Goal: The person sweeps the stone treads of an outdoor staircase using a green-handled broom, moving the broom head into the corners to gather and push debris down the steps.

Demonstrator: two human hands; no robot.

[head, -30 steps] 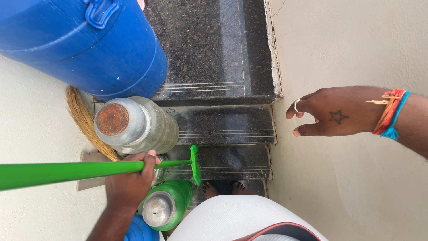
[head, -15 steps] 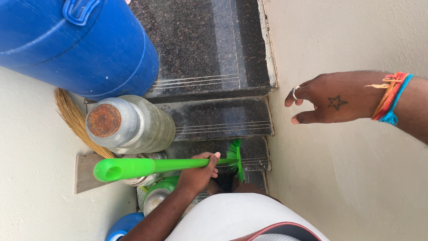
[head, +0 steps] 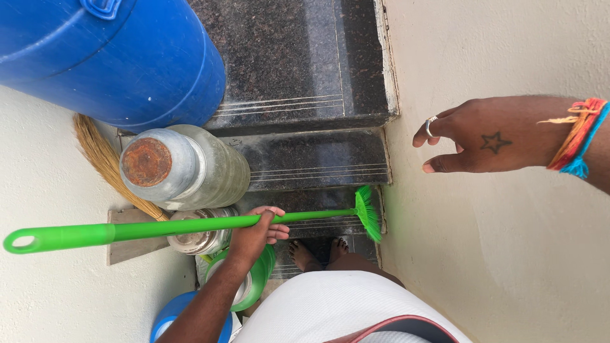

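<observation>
Roughly, top-down view on a stairwell:

Left hand: left hand (head: pixel 254 232) wrapped tight round the green broom (head: pixel 190 224), fingers curled over the shaft approx. mid-length; nothing else in it.

Right hand: right hand (head: pixel 489 136) empty, fingers loosely spread and part-bent, held out by the cream wall (head: pixel 508 254); can't tell if it touches the wall. Ring on one finger, coloured thread bands at the wrist.

Broom pos.: lies near-horizontal across the view, loop-end of handle far left, bristle head (head: pixel 367 213) at the right, on or just above the dark stone step (head: pixel 318 159), close to the wall corner.

Handling (est.): prob. light, plastic shaft stiff and smooth, could slip in a sweaty palm; bristles soft and springy. Mid-shaft hold balances it one-handed; a hold nearer the head would give more control in the corner.

Feet: bare toes (head: pixel 314 251) on a lower step, just beside the bristles.

Nearby: big blue drum (head: pixel 114 57) top left, clear water jar w/ rusty cap (head: pixel 184 168) below it, straw broom (head: pixel 105 159) behind, green-lidded container (head: pixel 257 279) under the forearm.
</observation>
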